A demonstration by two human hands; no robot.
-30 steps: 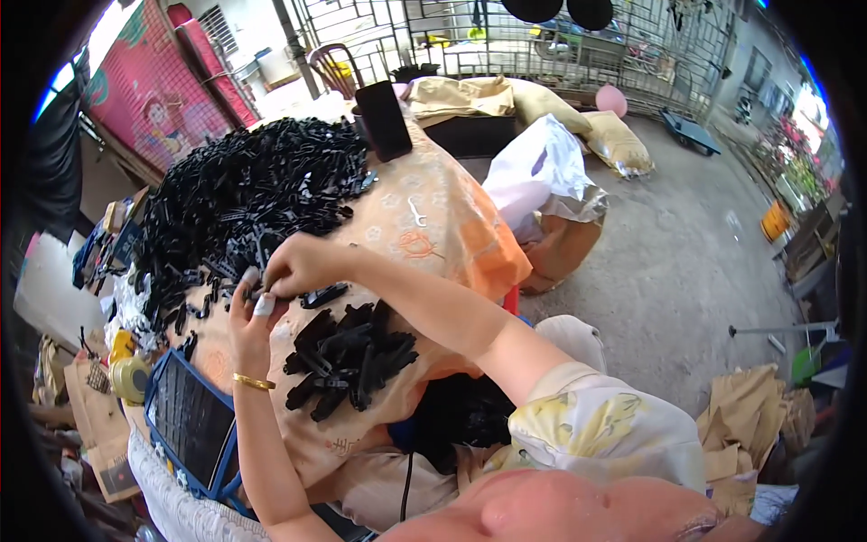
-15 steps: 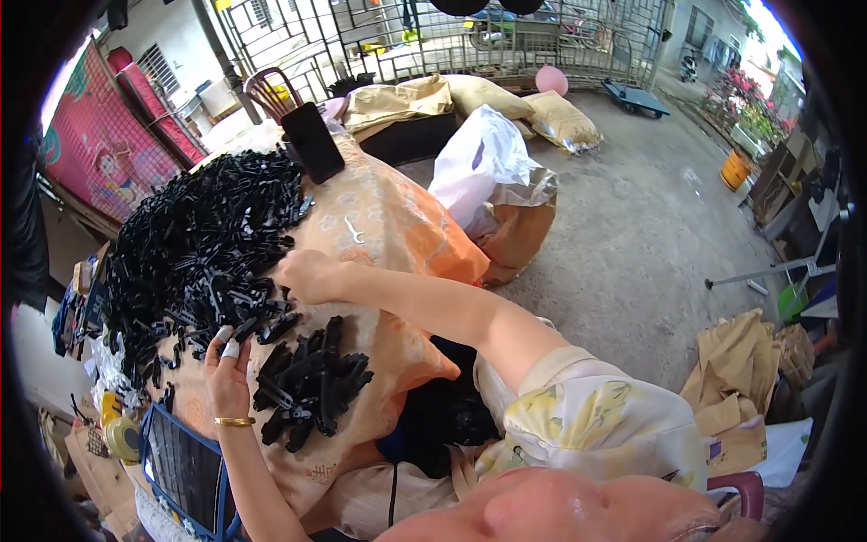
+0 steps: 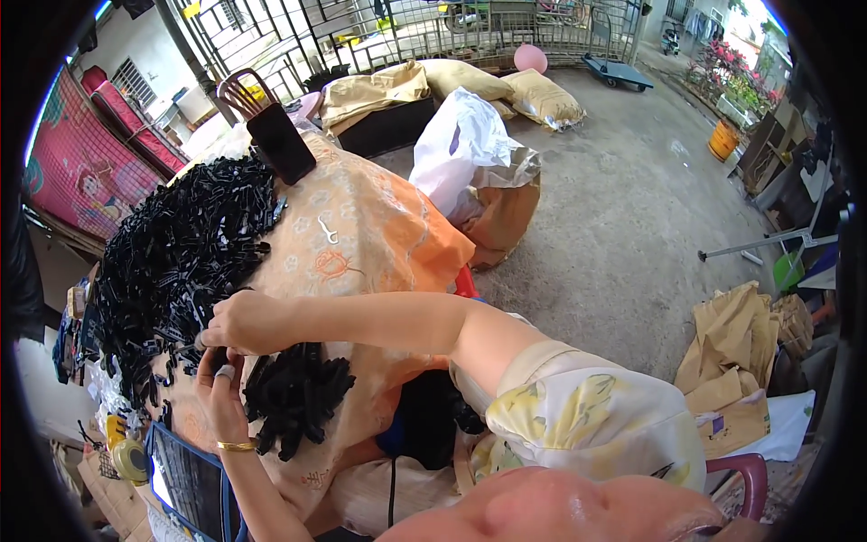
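Observation:
My left hand point(image 3: 223, 397), with white wraps on its fingertips and a gold bangle at the wrist, grips a small black plastic piece point(image 3: 215, 358) from below. My right hand point(image 3: 248, 321) reaches across from the right and pinches at the same piece; its fingertips partly hide it. Both hands meet at the near edge of a large heap of black plastic parts point(image 3: 194, 226) on an orange patterned cloth point(image 3: 379, 226). A smaller pile of longer black parts point(image 3: 298, 402) lies beside my left hand, partly under my right forearm.
A dark phone point(image 3: 282, 144) leans at the heap's far side. On the cloth lies a small white hooked item point(image 3: 327, 231). A blue-framed dark panel point(image 3: 185, 474) stands at near left. Beyond the table are an open brown sack point(image 3: 506, 217) with white lining and several full sacks point(image 3: 542, 98).
My right hand has moved left and nearer, from the heap's right edge to my left hand. My left hand has barely shifted. The whole view has turned slightly.

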